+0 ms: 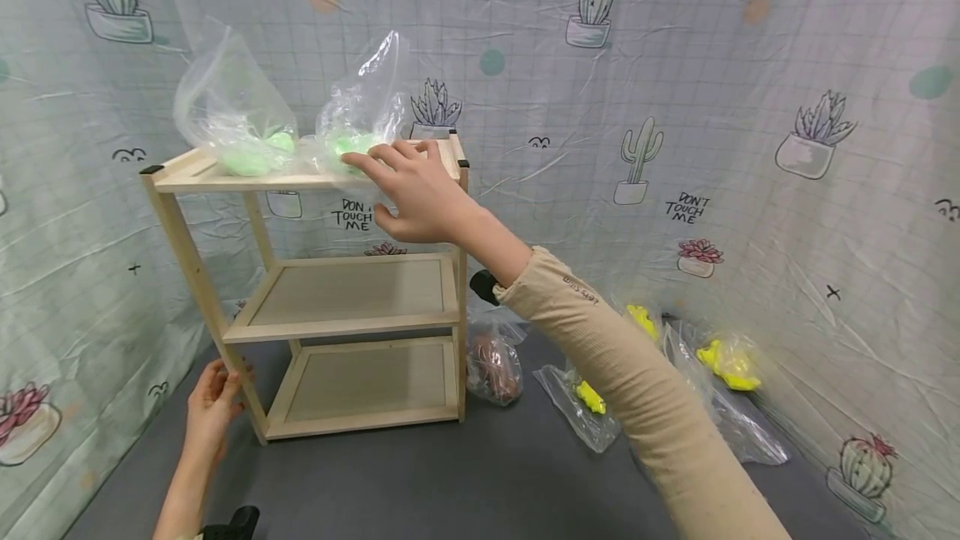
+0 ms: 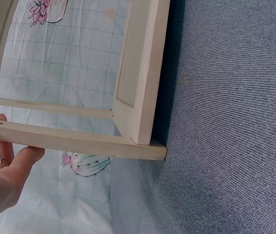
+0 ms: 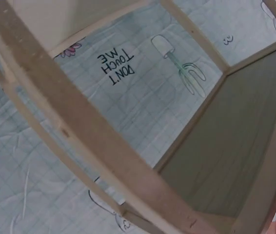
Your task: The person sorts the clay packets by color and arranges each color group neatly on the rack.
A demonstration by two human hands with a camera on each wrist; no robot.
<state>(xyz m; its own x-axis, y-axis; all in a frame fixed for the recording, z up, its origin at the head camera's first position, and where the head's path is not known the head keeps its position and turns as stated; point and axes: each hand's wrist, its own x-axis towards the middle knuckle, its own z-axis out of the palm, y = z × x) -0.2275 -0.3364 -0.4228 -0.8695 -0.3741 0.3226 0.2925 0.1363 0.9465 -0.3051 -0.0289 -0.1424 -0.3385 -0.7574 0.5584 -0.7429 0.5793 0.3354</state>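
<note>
A light wooden three-tier shelf rack stands on a dark grey cloth. My left hand holds its front left leg low down, with the thumb on one side and fingertips behind the wood in the left wrist view. Up at the top tier, my right hand reaches across the front edge with fingers extended and thumb below. Its fingertips overlap a clear plastic bag with something pale green inside. To the left, a second clear bag with pale green contents sits on the same tier.
Right of the rack, a clear bag of reddish-brown stuff lies on the cloth. Farther right are clear bags with bright yellow pieces, partly hidden by my right sleeve. A cactus-print sheet hangs around the work area.
</note>
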